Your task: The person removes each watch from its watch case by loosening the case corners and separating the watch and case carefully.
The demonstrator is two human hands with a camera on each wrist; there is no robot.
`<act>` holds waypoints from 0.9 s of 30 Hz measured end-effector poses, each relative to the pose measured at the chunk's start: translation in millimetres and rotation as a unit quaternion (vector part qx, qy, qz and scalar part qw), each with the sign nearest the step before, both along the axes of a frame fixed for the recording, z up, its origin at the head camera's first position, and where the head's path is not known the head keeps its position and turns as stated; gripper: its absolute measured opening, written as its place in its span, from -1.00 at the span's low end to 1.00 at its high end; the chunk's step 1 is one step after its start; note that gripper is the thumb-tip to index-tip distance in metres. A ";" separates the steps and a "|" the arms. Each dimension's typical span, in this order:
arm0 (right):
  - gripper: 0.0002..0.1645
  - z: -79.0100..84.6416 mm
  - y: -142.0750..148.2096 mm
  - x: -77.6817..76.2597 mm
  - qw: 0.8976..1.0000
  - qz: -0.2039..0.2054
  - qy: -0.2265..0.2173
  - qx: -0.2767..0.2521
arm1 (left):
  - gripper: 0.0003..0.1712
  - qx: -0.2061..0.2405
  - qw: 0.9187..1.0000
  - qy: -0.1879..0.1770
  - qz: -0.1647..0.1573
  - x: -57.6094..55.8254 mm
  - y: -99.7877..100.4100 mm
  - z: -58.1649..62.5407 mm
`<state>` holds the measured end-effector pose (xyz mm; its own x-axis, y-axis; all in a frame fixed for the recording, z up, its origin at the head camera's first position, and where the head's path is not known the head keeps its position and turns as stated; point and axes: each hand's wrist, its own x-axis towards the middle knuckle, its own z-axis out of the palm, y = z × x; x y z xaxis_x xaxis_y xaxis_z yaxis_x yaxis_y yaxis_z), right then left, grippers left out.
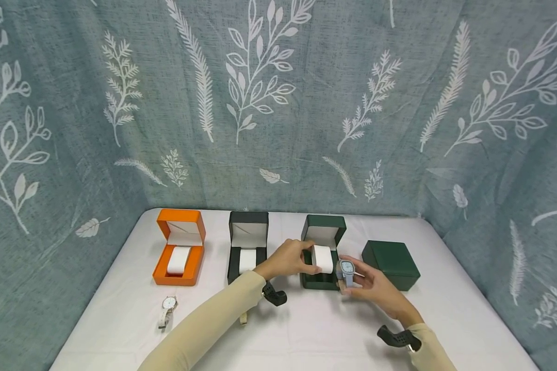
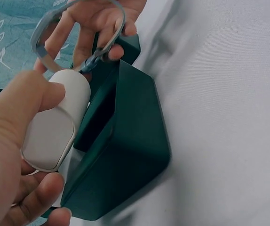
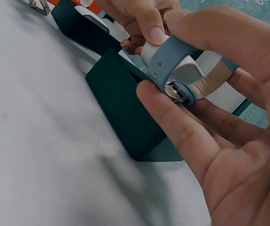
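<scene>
In the head view my left hand [image 1: 288,260] grips a white watch cushion [image 1: 322,259] by its two ends, over the open dark green watch box [image 1: 325,221]. The left wrist view shows the cushion [image 2: 50,136] tilted above the box's compartment, with my thumb pressing on one end. Just right of the cushion, my right hand [image 1: 371,283] holds a wristwatch [image 1: 347,268] with a light blue strap and a pale square face. Its strap [image 3: 170,59] is buckled into a loop between my thumb and fingers. One end of the cushion overlaps the loop in the right wrist view.
Left of the green box stand an open black box [image 1: 234,257] and an open orange box [image 1: 176,278], each with a white cushion. A closed green box [image 1: 394,263] stands right. A white-strapped watch [image 1: 168,304] lies at front left; another watch [image 1: 243,318] is mostly hidden by my left forearm.
</scene>
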<state>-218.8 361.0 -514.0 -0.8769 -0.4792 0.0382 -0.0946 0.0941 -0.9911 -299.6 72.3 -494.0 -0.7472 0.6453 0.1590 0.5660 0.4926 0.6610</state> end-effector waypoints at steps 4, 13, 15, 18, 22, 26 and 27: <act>0.03 0.9 -2.0 4.3 1.000 0.022 -0.003 -0.003 | -0.06 -0.001 1.000 0.004 0.001 0.0 -0.8 -0.7; 0.01 -3.1 -5.0 11.3 0.999 0.043 -0.013 0.021 | -0.11 0.001 1.000 0.011 0.007 0.8 -2.2 0.5; 0.01 -4.6 -5.7 12.6 0.998 0.048 -0.019 0.025 | -0.12 0.000 1.000 0.012 0.006 1.0 -2.6 0.8; 0.02 -6.5 -7.4 14.1 0.998 0.053 -0.028 0.021 | -0.14 0.001 1.000 0.018 0.007 0.6 -3.0 0.4; 0.03 -8.6 -9.9 16.7 0.998 0.056 -0.041 0.015 | -0.17 0.000 1.000 0.028 0.010 -0.2 -2.9 -0.9; 0.04 -12.1 -12.2 20.5 0.996 0.062 -0.059 0.021 | -0.19 -0.001 1.000 0.023 0.012 -0.4 -2.4 -2.7; 0.04 -12.9 -12.9 21.4 0.996 0.064 -0.062 0.023 | -0.19 -0.002 1.000 0.020 0.013 -0.3 -2.3 -3.3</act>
<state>-197.4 348.0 -526.9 -0.8051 -0.5860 -0.0916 0.0151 0.1341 -0.9908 -299.9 70.0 -497.3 -0.7571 0.6259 0.1873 0.5789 0.5097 0.6365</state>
